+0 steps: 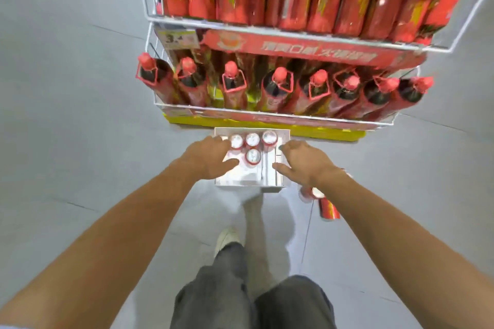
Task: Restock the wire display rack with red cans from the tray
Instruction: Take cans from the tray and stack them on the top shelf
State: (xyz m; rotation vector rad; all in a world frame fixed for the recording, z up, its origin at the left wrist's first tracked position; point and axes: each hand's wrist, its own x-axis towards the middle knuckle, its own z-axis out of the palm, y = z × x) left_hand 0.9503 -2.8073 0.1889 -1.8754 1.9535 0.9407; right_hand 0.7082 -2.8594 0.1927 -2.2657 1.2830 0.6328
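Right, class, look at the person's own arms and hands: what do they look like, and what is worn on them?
The left arm and right arm are bare, with no sleeves showing. The left hand and right hand wear no gloves, and no rings can be made out. A small pale shape at the right wrist might be a band, but it is too blurred to tell.
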